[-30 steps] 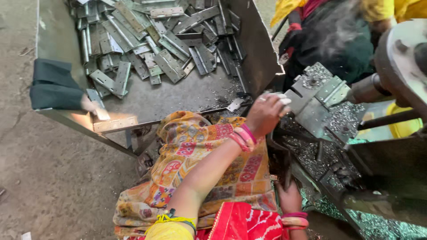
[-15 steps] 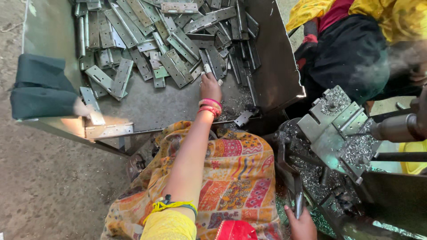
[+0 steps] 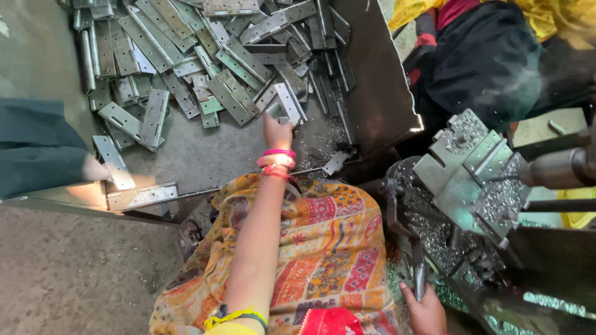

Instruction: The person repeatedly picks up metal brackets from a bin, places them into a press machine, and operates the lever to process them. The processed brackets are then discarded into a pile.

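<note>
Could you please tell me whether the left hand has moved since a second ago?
Yes. The left hand has left the machine block and reached into the metal tray, to a hinge in the pile.

Hinge pile (image 3: 205, 68) in metal tray (image 3: 372, 93) ahead-left, machine jig (image 3: 472, 174) right of tray, lever (image 3: 417, 273) below jig.

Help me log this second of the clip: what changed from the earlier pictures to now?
The left hand left the machine block, swung into the metal bin and now grips a hinge plate at the pile's edge. The right hand moved onto the lever. The hinge pile and patterned cloth stayed put.
</note>
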